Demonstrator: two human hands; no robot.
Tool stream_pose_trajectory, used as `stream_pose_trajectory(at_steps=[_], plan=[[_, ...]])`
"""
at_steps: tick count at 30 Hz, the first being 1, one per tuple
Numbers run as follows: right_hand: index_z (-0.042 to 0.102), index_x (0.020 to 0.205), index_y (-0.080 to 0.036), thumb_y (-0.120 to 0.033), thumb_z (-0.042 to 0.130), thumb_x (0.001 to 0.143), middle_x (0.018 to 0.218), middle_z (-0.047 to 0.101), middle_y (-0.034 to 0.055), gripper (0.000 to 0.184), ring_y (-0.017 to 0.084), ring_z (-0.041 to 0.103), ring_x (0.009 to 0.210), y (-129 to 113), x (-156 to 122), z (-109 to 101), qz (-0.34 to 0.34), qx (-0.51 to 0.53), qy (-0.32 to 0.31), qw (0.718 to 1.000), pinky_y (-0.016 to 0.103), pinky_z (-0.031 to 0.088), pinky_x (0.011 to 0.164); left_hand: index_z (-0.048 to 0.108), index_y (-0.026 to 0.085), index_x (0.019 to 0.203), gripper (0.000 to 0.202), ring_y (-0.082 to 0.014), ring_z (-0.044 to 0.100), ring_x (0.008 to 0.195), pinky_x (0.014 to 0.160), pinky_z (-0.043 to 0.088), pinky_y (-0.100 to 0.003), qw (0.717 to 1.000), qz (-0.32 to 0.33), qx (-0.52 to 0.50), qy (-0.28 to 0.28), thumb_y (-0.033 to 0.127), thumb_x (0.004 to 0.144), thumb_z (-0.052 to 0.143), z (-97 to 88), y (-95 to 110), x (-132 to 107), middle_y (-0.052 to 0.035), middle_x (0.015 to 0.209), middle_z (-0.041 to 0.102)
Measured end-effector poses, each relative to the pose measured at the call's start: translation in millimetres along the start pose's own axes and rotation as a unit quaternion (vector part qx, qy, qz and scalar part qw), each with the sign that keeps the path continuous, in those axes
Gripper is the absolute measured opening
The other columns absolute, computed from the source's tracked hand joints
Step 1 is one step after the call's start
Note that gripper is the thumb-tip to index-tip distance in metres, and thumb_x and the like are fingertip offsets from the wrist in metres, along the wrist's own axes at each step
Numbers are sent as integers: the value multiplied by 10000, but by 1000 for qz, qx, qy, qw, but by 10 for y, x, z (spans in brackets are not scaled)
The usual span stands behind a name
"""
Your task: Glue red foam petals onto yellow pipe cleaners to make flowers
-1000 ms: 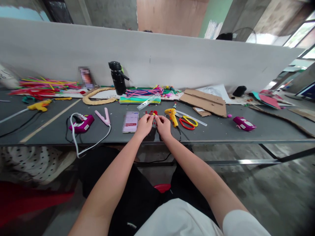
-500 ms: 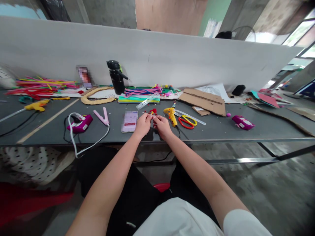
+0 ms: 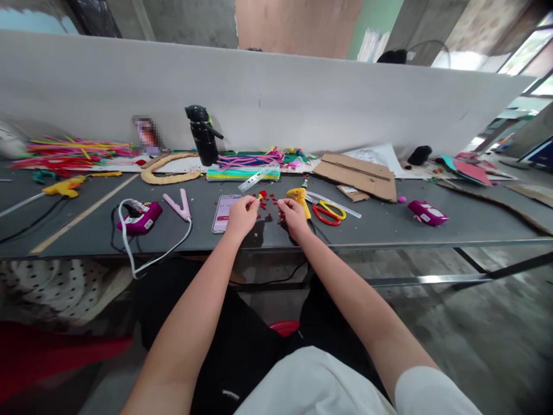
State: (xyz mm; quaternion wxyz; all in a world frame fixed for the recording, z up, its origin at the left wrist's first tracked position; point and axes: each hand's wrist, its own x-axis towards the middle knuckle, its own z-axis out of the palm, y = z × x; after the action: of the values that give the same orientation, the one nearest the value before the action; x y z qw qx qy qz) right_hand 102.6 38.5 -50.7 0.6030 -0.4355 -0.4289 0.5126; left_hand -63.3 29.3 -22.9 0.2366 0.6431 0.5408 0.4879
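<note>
My left hand (image 3: pixel 242 216) is closed in a pinch over the grey table (image 3: pixel 389 227), next to a phone (image 3: pixel 224 212) with a lit screen. My right hand (image 3: pixel 294 216) is closed in a pinch a short way to its right, beside a yellow glue gun (image 3: pixel 299 199). Several small red bits (image 3: pixel 266 202) lie scattered on the table between and just beyond the two hands. What each pinch holds is too small to name.
Red and yellow scissors (image 3: pixel 327 212) and a clear ruler (image 3: pixel 341 206) lie right of the glue gun. A black bottle (image 3: pixel 202 135), bundles of coloured sticks (image 3: pixel 244 172), cardboard sheets (image 3: pixel 358 176), a purple device (image 3: pixel 139 218) with white cable and a pink tool (image 3: pixel 178 204) also sit there.
My hands were together over the red bits and have drawn apart, left hand leftward, right hand rightward. The red bits between them now show.
</note>
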Motion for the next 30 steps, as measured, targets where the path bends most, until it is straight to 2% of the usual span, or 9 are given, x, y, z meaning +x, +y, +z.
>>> stream_pose_trajectory(at_steps=[5,9,12,16,19,22,26,30], plan=[[630,754,-196,-505,773,640,628,533,-43,358,94,457,570,37,6,-8,-8,-1,-13,1000,238,340,519,648,168,777,159,-148,535,628,626,409,-275,997,-38,-61,-24,293,865,606,39,8,-15,-19,682,631],[669,783,-197,-508,781,638,654,555,-39,361,89,436,575,0,2,-13,4,13,-37,999,238,320,524,614,165,915,179,-136,635,615,554,489,-255,980,-97,-161,-70,328,924,540,167,40,-36,-63,920,715],[698,801,-195,-504,801,625,690,590,-28,371,87,441,586,-28,-9,-19,10,20,-61,998,239,316,530,572,178,934,172,-147,694,687,650,576,-295,963,-123,-225,-84,348,937,545,249,68,-58,-66,970,711],[719,807,-185,-506,817,611,701,622,-16,389,83,439,578,-40,-36,-5,10,21,-74,997,244,312,535,548,186,926,164,-159,712,723,759,599,-339,954,-130,-256,-87,349,944,549,298,75,-67,-54,857,712],[718,786,-180,-502,832,589,686,618,-17,394,83,431,573,-43,-52,3,8,23,-70,997,248,324,541,553,183,928,146,-160,709,719,763,595,-339,961,-119,-235,-82,322,956,517,309,35,-53,-52,819,713],[696,778,-189,-504,830,587,633,552,-40,392,79,411,553,-46,-41,-13,13,34,-52,998,243,323,527,567,184,884,169,-171,692,670,703,575,-330,977,-98,-175,-74,322,955,501,272,-26,-35,-49,775,705],[629,772,-211,-528,799,605,603,464,-57,397,87,406,545,-49,-2,-47,19,60,-9,998,237,329,509,589,196,784,193,-182,627,597,661,484,-320,997,-40,-47,-52,326,920,543,125,-58,-37,-23,665,649],[602,781,-223,-535,787,606,651,497,-44,403,98,434,561,-50,17,-56,15,64,12,998,246,350,512,603,208,734,199,-189,558,614,677,398,-315,997,22,55,-46,297,903,546,1,-26,-57,-18,624,619]])
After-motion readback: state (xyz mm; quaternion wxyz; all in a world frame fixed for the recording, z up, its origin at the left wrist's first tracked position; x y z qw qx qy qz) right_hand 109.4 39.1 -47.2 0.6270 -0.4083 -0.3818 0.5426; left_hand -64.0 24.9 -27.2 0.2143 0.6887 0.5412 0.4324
